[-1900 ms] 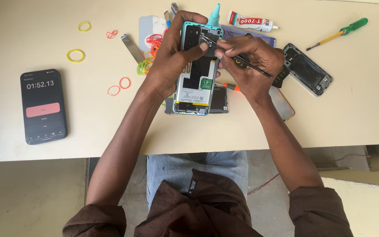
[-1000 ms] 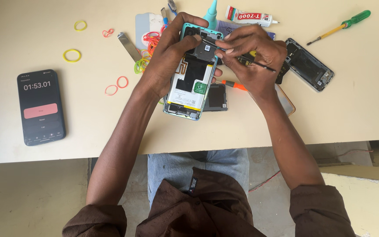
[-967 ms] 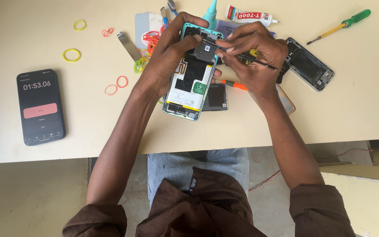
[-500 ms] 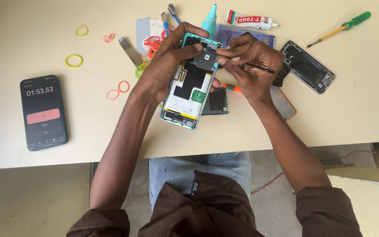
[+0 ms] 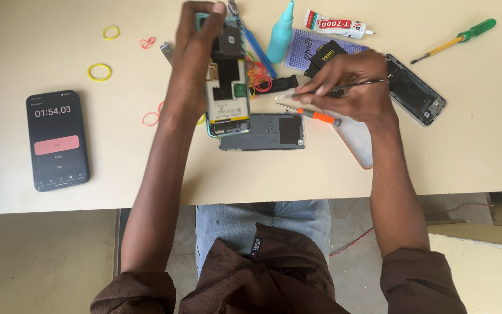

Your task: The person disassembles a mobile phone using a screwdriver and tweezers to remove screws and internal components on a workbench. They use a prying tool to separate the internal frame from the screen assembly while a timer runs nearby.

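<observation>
My left hand [image 5: 196,52] grips an opened smartphone [image 5: 226,81] with its back off, holding it upright above the table so the circuit board and battery face me. My right hand [image 5: 344,84] has drawn away to the right and pinches a thin pair of tweezers [image 5: 355,86], its tips pointing left over the table. A grey inner cover plate [image 5: 265,131] lies flat just below the held phone. A small screwdriver with an orange collar [image 5: 315,115] lies beside my right hand.
A black phone showing a running timer [image 5: 57,138] lies at the left. Coloured rubber bands [image 5: 99,72] are scattered nearby. A teal bottle [image 5: 280,35], glue tube [image 5: 335,24], green screwdriver [image 5: 457,39], another opened phone frame [image 5: 416,90] and clear back cover [image 5: 355,136] lie on the cream table [image 5: 117,174].
My left hand lifted and swung the opened phone left and upward. My right hand separated from it and moved right with the tweezers. The grey plate beneath is uncovered.
</observation>
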